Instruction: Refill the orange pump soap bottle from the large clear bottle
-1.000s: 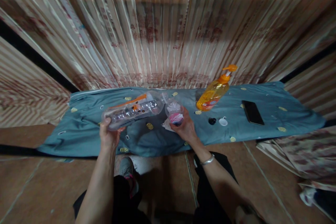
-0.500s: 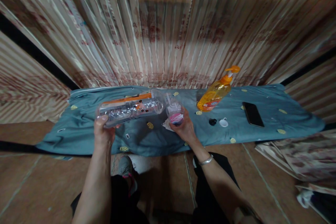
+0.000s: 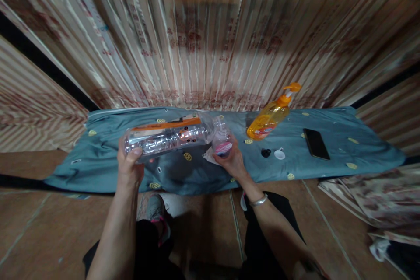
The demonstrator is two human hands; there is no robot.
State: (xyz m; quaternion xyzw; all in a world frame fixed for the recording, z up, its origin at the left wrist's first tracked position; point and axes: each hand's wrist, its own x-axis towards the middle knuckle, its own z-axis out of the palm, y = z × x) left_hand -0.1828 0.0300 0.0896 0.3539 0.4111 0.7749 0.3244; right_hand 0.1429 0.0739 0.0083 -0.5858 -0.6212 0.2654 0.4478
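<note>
My left hand grips the base of a large clear plastic bottle, held on its side above the blue-grey cloth. The bottle's neck points right and meets the top of a small clear bottle with a pink label. My right hand is wrapped around that small bottle, which stands roughly upright on or just above the cloth. A crumpled white tissue lies under the right hand. An orange and white flat pack lies behind the large bottle.
An orange pump bottle of soap leans at the back right. A black cap and a white cap lie beside it, and a black phone further right. A striped curtain hangs behind. Folded fabric lies on the tiled floor at right.
The large bottle has been tilted from sloping to nearly level and shifted right, so its neck now meets the small bottle's top. My right hand has barely moved.
</note>
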